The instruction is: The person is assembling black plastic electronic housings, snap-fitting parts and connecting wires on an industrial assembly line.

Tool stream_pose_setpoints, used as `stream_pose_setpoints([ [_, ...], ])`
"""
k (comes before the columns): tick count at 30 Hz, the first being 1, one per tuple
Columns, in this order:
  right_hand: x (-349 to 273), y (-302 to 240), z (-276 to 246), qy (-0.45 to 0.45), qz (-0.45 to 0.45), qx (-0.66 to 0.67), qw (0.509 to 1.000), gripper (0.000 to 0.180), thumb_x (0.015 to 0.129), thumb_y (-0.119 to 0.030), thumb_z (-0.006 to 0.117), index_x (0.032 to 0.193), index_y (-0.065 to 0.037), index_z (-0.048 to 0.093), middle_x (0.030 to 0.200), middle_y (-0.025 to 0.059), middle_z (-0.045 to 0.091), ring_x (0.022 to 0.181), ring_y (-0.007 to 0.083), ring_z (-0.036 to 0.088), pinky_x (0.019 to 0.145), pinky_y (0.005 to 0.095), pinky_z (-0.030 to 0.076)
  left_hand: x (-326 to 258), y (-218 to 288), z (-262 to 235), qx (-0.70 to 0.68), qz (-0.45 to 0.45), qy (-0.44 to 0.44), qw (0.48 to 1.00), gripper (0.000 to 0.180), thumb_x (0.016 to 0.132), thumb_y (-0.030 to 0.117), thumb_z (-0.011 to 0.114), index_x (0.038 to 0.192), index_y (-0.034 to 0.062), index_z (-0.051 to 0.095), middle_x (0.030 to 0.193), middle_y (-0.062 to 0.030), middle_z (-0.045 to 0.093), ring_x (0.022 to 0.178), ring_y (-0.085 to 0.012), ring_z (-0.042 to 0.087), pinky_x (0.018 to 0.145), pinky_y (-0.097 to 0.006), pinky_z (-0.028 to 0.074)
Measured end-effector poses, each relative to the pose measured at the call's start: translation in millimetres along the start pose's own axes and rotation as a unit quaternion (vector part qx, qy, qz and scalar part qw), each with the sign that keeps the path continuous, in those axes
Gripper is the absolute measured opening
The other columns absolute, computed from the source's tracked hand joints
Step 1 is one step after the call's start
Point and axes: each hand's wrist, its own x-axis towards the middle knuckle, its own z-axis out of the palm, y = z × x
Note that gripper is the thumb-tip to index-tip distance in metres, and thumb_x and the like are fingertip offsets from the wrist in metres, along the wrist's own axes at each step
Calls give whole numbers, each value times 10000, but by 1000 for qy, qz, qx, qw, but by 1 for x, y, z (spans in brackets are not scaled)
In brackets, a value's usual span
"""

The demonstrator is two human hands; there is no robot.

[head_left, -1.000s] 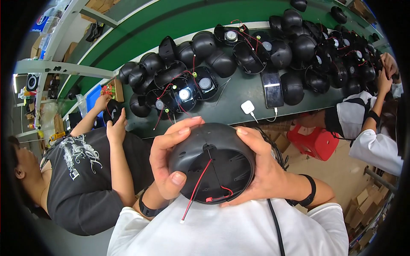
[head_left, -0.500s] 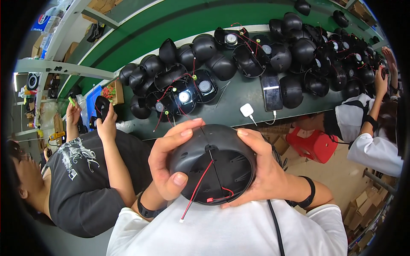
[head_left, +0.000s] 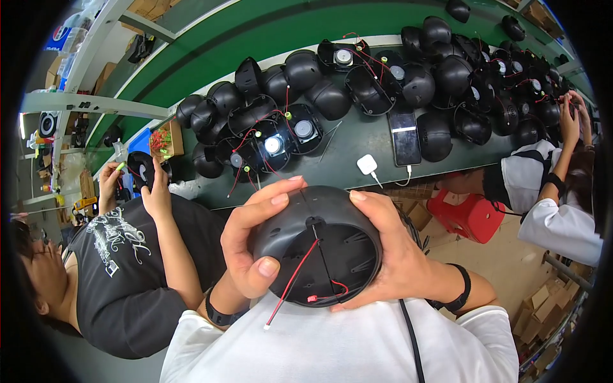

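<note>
I observe a black shell (head_left: 341,209) held before the person's white shirt (head_left: 345,345), grasped between the left hand (head_left: 246,249) at its nine o'clock and the right hand (head_left: 394,252) at its three. A red-and-black lead (head_left: 292,281) hangs toward seven (white plug (head_left: 267,327) at its end). Toward one o'clock, on the bench (head_left: 357,137), lie a white block (head_left: 366,164) and a dark phone (head_left: 406,143); at twelve, further shells (head_left: 329,99).

1 left hand (head_left: 252,252) and 1 right hand (head_left: 399,252), that's 2 on 1 round black shell (head_left: 333,244); 1 red plug (head_left: 312,299), 1 white plug (head_left: 267,327), so 2 there; 2 wristbands (head_left: 469,281) on these wrists; 1 phone (head_left: 407,139), 1 white block (head_left: 367,164), 1 red stool (head_left: 471,216); the bench shells (head_left: 418,84) crowd too tightly to count!
</note>
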Motion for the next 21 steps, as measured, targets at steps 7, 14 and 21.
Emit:
stream_pose_setpoints([
  [7, 0, -4, -3, -9, 6, -15, 1000, 1325, 526, -305, 993, 1547, -43, 191, 1516, 189, 338, 1321, 414, 390, 1070, 484, 424, -1, 0, 2, -4, -12, -3, 1000, 634, 931, 378, 641, 1346, -68, 466, 1440, -376, 430, 1316, -418, 519, 1096, -482, 416],
  [14, -1, 2, -3, -10, -8, 7, 1000, 1320, 527, -295, 994, 1547, -46, 194, 1493, 202, 347, 1317, 410, 392, 1063, 483, 427, -3, -2, 6, -19, -29, 9, 999, 638, 932, 387, 645, 1354, -55, 461, 1448, -380, 421, 1324, -415, 513, 1100, -489, 411],
  [21, -3, 0, -3, -22, -1, 17, 1000, 1339, 526, -325, 1000, 1552, -59, 181, 1428, 255, 354, 1317, 419, 394, 1070, 471, 431, -5, -4, 11, -19, -12, 4, 1000, 645, 941, 433, 614, 1366, -16, 428, 1449, -354, 393, 1312, -402, 506, 1091, -482, 424],
])
